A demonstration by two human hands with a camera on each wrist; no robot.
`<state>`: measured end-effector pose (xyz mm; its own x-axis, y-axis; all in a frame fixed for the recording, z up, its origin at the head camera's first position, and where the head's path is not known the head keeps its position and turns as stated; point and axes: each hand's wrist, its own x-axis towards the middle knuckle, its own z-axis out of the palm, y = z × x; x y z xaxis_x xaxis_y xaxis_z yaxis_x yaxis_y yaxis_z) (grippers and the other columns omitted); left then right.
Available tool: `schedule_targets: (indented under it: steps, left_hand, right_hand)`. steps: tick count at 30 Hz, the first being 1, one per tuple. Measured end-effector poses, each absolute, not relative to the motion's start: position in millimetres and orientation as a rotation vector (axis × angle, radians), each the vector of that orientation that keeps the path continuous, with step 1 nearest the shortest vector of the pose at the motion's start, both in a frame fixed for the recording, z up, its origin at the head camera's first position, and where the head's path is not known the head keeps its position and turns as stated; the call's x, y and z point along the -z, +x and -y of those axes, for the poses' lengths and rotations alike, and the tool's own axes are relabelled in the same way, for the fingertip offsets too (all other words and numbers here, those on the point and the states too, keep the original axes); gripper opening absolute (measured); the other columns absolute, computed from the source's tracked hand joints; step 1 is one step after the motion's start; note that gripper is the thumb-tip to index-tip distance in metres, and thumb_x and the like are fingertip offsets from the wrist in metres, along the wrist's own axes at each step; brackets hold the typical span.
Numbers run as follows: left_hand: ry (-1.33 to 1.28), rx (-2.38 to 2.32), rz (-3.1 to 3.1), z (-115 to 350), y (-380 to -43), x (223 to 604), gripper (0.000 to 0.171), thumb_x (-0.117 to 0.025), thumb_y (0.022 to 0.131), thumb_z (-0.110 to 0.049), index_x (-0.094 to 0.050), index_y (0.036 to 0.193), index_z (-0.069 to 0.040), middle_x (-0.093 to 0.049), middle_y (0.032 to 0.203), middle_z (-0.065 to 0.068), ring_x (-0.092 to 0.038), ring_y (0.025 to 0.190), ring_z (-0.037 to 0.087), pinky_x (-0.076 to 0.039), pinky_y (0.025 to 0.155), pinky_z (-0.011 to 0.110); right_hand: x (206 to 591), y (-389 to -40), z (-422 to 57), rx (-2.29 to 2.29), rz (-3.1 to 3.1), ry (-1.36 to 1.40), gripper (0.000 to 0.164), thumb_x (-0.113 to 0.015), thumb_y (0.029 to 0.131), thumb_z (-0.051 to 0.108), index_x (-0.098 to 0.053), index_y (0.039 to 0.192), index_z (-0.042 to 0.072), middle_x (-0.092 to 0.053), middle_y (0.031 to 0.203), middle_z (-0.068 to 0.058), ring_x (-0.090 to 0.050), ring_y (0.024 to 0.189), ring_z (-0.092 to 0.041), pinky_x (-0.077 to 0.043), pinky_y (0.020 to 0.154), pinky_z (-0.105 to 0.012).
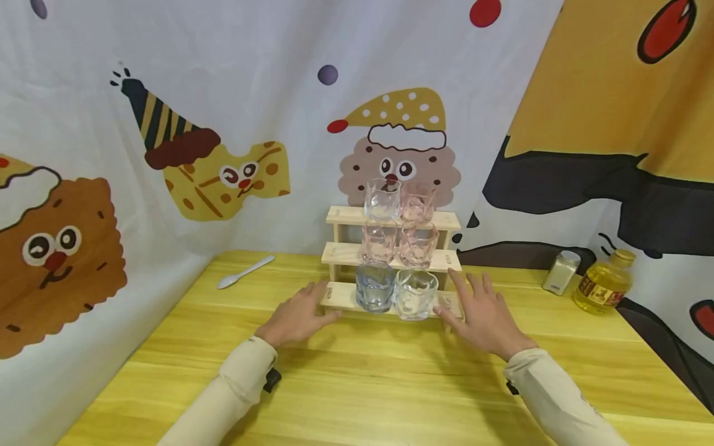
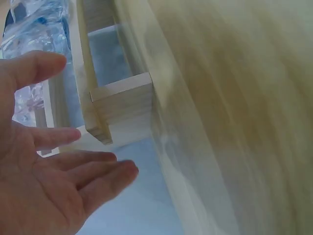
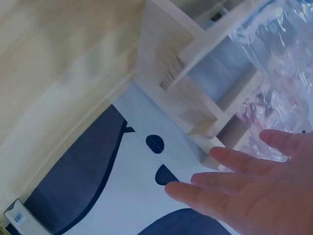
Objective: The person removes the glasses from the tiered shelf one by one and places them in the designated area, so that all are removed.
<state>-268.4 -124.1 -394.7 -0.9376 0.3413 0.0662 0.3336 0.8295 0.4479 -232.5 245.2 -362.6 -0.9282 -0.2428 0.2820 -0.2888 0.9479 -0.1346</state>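
A small three-tier wooden stand (image 1: 334,251) stands at the back of the table, two glasses on each step. On the bottom step are a blue glass (image 1: 375,288) and a clear glass (image 1: 415,294). Pink glasses (image 1: 418,244) fill the middle step; a clear glass (image 1: 382,199) and a pink glass (image 1: 417,203) share the top. My left hand (image 1: 298,314) is at the stand's left end, fingers extended and thumb apart, holding nothing. At the right end, my right hand (image 1: 484,314) has its fingers spread, thumb near the bottom step. The left wrist view shows the stand's end (image 2: 122,105) beside the fingertips.
A white spoon (image 1: 245,272) lies at the table's back left. Toward the back right are a glass shaker (image 1: 561,274) and a bottle of yellow oil (image 1: 603,284). A cloth (image 1: 251,74) with cartoon prints hangs behind the wooden table (image 1: 379,390).
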Motion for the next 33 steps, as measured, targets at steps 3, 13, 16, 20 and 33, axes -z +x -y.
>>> schedule_targets:
  steps: [3, 13, 16, 20, 33]
  left_hand:
    - [0.589, -0.821, -2.958, 120, -276, 394, 0.081, -0.06, 0.098, -0.045, -0.024, 0.159, -0.006, -0.035, 0.159, 0.024, -0.042, 0.143, 0.044, -0.038, 0.114, 0.058]
    - [0.453, -1.007, -2.894, 113, -296, 394, 0.081, -0.066, 0.096, -0.035, -0.027, 0.156, 0.003, -0.065, 0.129, 0.026, -0.066, 0.089, 0.025, -0.054, 0.085, 0.043]
    - [0.418, -1.005, -2.893, 114, -299, 394, 0.079, -0.065, 0.097, -0.038, -0.03, 0.156, 0.002, -0.065, 0.13, 0.026, -0.066, 0.098, 0.028, -0.053, 0.096, 0.047]
    - [0.403, -1.017, -2.877, 115, -301, 393, 0.08, -0.064, 0.097, -0.039, -0.029, 0.156, 0.002, -0.057, 0.141, 0.027, -0.059, 0.126, 0.04, -0.044, 0.11, 0.053]
    - [0.376, -0.973, -2.881, 112, -304, 394, 0.077, -0.072, 0.093, -0.037, -0.039, 0.151, 0.001, -0.065, 0.125, 0.021, -0.065, 0.109, 0.03, -0.052, 0.097, 0.048]
  right_hand:
    - [353, -239, -249, -0.335, 2.807, 0.45, 0.08, -0.052, 0.101, 0.053, -0.024, 0.159, 0.006, -0.034, 0.152, -0.036, -0.026, 0.14, -0.064, -0.032, 0.104, -0.076]
    - [311, -273, -254, -0.537, 2.807, 0.546, 0.075, -0.05, 0.104, 0.045, -0.02, 0.159, 0.003, -0.035, 0.154, -0.032, -0.041, 0.135, -0.052, -0.037, 0.107, -0.069]
    - [302, -281, -254, -0.552, 2.833, 0.547, 0.076, -0.048, 0.104, 0.048, -0.019, 0.16, 0.004, -0.031, 0.157, -0.032, -0.035, 0.14, -0.053, -0.033, 0.109, -0.07]
    - [291, -292, -256, -0.555, 2.87, 0.533, 0.076, -0.046, 0.105, 0.049, -0.018, 0.16, 0.005, -0.03, 0.159, -0.03, -0.034, 0.142, -0.052, -0.032, 0.111, -0.069]
    - [250, -325, -241, -0.703, 2.885, 0.509, 0.072, -0.051, 0.105, 0.035, -0.018, 0.159, 0.003, -0.036, 0.155, -0.031, -0.042, 0.138, -0.049, -0.04, 0.107, -0.065]
